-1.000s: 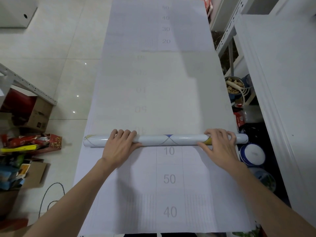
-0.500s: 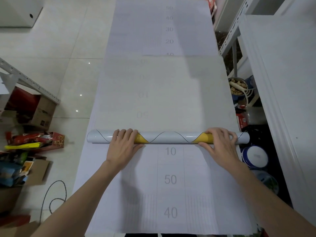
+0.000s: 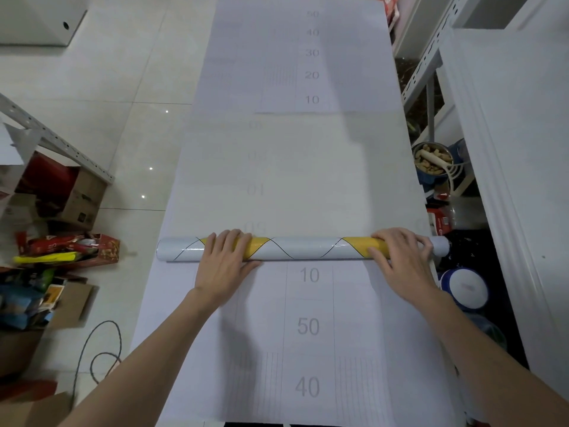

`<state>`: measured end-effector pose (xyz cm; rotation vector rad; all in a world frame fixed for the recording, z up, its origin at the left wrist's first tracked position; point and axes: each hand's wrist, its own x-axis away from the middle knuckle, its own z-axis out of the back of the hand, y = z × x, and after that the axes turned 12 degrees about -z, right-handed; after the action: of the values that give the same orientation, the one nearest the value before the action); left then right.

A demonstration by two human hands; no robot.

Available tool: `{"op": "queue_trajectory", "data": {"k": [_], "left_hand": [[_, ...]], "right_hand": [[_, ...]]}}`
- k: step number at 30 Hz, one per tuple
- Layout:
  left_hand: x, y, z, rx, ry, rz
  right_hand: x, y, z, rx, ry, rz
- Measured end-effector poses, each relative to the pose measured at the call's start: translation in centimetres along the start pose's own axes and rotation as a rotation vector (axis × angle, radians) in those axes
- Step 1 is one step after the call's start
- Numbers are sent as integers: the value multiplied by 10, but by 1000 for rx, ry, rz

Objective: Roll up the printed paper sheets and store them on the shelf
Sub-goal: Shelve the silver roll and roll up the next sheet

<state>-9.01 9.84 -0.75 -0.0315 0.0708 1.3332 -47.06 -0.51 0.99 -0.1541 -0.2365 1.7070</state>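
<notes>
1. A long sheet (image 3: 308,167) lies flat on the floor (image 3: 123,72), running away from the person, with faint numbers down its middle.
2. The roll (image 3: 304,249) sits crosswise on the sheet, white with yellow patches and thin dark curves. Its ends reach about to the sheet's two edges.
3. The left hand (image 3: 226,263) is on the roll's left part, fingers draped over the top and thumb against the near side. The grip holds the roll.
4. The right hand (image 3: 403,260) is near the right end, fingers curled over it and thumb on the near side. That grip also holds the roll.
5. A metal shelf (image 3: 425,66) stands to the right of the sheet.
6. Boxes (image 3: 77,195) and a cable (image 3: 98,349) lie on the floor to the left.
</notes>
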Motion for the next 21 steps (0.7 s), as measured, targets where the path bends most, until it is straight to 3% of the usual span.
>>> {"op": "queue_trajectory", "data": {"k": [6,12,21], "left_hand": [[-5,-4,0,12,-44,61],[-3,-13,1,60,-12,-15],[-7,-16,3,79,31,15]], "right_hand": [[-2,1,-10,84,-40,26],[-6,1,-9,-133,-10,22],[-17,5,0,-168,-56,95]]}}
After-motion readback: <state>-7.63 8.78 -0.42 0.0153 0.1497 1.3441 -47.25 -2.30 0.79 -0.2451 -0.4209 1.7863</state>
